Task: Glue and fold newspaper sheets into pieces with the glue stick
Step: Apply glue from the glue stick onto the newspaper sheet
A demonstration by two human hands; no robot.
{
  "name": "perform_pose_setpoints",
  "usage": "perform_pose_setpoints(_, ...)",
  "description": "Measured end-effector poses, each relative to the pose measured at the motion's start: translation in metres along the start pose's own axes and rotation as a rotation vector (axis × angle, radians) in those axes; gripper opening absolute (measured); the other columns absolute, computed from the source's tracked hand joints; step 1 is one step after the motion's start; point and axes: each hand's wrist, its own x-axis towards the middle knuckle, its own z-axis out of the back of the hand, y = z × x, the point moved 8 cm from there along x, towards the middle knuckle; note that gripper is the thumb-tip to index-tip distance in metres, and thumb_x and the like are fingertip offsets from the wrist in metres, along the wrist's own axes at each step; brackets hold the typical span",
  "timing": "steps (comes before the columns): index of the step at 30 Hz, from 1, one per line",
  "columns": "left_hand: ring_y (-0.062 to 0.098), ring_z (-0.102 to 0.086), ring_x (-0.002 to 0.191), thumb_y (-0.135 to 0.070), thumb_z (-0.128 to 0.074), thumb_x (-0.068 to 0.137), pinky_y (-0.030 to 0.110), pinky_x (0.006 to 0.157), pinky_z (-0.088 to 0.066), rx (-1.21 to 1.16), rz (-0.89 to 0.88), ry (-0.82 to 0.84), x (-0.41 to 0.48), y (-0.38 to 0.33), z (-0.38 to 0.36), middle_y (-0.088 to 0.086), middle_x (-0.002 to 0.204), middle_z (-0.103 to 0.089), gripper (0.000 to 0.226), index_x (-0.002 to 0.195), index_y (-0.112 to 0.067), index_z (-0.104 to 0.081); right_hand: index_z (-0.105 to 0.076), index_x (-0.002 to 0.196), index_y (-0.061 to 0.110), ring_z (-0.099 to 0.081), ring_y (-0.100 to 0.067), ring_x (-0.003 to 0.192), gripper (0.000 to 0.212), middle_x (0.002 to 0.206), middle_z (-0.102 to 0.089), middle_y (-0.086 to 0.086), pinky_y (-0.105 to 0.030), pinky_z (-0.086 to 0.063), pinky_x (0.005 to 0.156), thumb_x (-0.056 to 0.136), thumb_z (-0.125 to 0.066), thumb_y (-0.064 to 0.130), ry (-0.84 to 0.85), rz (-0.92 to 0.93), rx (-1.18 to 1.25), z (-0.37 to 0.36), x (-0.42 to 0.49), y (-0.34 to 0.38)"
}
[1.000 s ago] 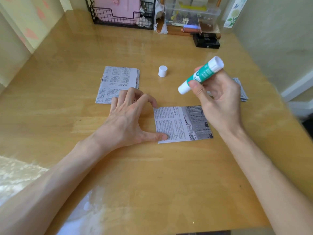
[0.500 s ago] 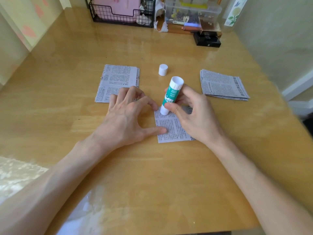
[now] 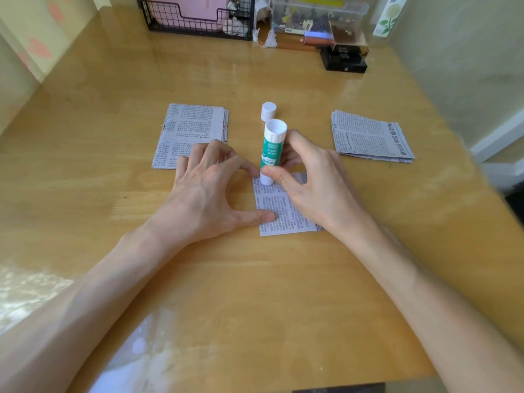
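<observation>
A small newspaper piece [image 3: 279, 211] lies on the wooden table [image 3: 255, 293] in front of me. My right hand [image 3: 314, 182] grips a green-and-white glue stick [image 3: 271, 153], held nearly upright with its tip down on the piece's far left corner. My left hand [image 3: 209, 194] presses the piece's left edge with thumb and fingertips spread. The glue stick's white cap [image 3: 268, 111] stands just behind. A stack of newspaper pieces [image 3: 190, 129] lies at the left, partly under my left fingers. Another stack of newspaper sheets [image 3: 371, 137] lies at the right.
At the table's far edge stand a black wire basket [image 3: 198, 24] with a pink item, a clear plastic box [image 3: 317, 15] of small things and a black object [image 3: 344, 62]. Walls close in on the left and right.
My right hand brought the glue stick down from mid-air onto the piece and stood it more upright at the far left corner. My left hand kept pressing the paper.
</observation>
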Motion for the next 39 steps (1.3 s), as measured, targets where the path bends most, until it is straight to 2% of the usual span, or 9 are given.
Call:
perform_pose_setpoints(3,0.006,-0.027,0.114,-0.101,-0.049,0.050,0.028,0.093,-0.019,0.017,0.001,0.007,0.000,0.000,0.000,-0.018,0.119,-0.035,0.084,0.117,-0.051,-0.060,-0.063,0.101,0.008,-0.071,-0.008,0.087,0.030,0.094,-0.074,0.006,-0.033,-0.057,0.080,0.094,-0.080,0.032,-0.034,-0.001,-0.019,0.003,0.000,0.002)
perform_pose_setpoints(8,0.011,-0.032,0.120,-0.099,-0.057,0.053,0.028,0.095,-0.019,0.034,0.006,0.021,0.000,-0.003,0.002,-0.017,0.119,-0.036,0.082,0.118,-0.050,-0.061,-0.065,0.104,0.008,-0.072,-0.007,0.090,0.026,0.096,-0.075,0.006,-0.032,-0.057,0.083,0.095,-0.079,0.029,-0.009,-0.003,-0.018,0.003,0.001,0.004)
perform_pose_setpoints(12,0.012,-0.032,0.121,-0.099,-0.057,0.053,0.028,0.095,-0.018,0.047,0.006,0.029,0.000,-0.002,0.001,-0.016,0.119,-0.036,0.083,0.120,-0.051,-0.060,-0.063,0.122,0.009,-0.071,-0.004,0.097,0.028,0.100,-0.077,0.009,-0.035,-0.055,0.089,0.098,-0.074,0.017,0.098,-0.024,-0.018,0.001,0.002,0.001)
perform_pose_setpoints(15,0.011,-0.032,0.120,-0.102,-0.055,0.052,0.027,0.093,-0.017,0.050,0.004,0.025,0.000,-0.002,0.002,-0.016,0.119,-0.035,0.085,0.120,-0.051,-0.060,-0.050,0.135,0.012,-0.072,-0.006,0.102,0.040,0.107,-0.076,0.006,-0.036,-0.057,0.094,0.100,-0.070,0.010,0.130,-0.016,0.051,-0.001,0.001,0.002)
perform_pose_setpoints(18,0.011,-0.032,0.120,-0.101,-0.056,0.052,0.026,0.093,-0.017,0.042,0.009,0.029,0.000,-0.002,0.001,-0.016,0.119,-0.036,0.084,0.119,-0.051,-0.060,-0.047,0.131,0.015,-0.074,-0.011,0.101,0.036,0.107,-0.077,0.003,-0.038,-0.058,0.095,0.102,-0.068,0.013,0.126,-0.002,0.142,-0.002,-0.001,0.004)
perform_pose_setpoints(21,0.012,-0.033,0.120,-0.102,-0.049,0.050,0.027,0.094,-0.018,0.034,0.009,0.021,0.000,0.000,0.000,-0.017,0.119,-0.036,0.085,0.118,-0.052,-0.059,-0.051,0.121,0.013,-0.075,-0.011,0.099,0.026,0.101,-0.077,0.005,-0.036,-0.059,0.092,0.103,-0.069,0.020,0.069,-0.001,0.208,0.000,-0.001,0.006)
perform_pose_setpoints(25,0.012,-0.033,0.120,-0.102,-0.048,0.051,0.028,0.092,-0.017,0.062,0.002,0.024,0.001,-0.001,0.000,-0.020,0.119,-0.034,0.084,0.118,-0.053,-0.058,-0.050,0.116,0.023,-0.075,-0.016,0.096,0.021,0.101,-0.076,0.002,-0.049,-0.059,0.085,0.105,-0.067,0.026,0.078,-0.007,0.182,-0.003,0.002,0.004)
perform_pose_setpoints(36,0.014,-0.034,0.122,-0.105,-0.043,0.052,0.031,0.095,-0.017,0.102,0.015,0.026,0.000,0.000,0.002,-0.021,0.120,-0.033,0.087,0.120,-0.053,-0.057,-0.053,0.119,0.013,-0.075,-0.013,0.094,0.023,0.100,-0.077,0.001,-0.046,-0.058,0.085,0.105,-0.064,0.028,0.094,-0.061,0.128,0.003,0.000,-0.006)
perform_pose_setpoints(39,0.014,-0.034,0.122,-0.105,-0.044,0.052,0.031,0.095,-0.017,0.102,0.016,0.030,0.000,0.000,0.001,-0.021,0.121,-0.034,0.086,0.120,-0.054,-0.056,-0.052,0.119,0.013,-0.075,-0.018,0.093,0.024,0.100,-0.077,0.000,-0.049,-0.058,0.085,0.106,-0.063,0.030,0.094,-0.066,0.110,0.006,-0.001,-0.008)
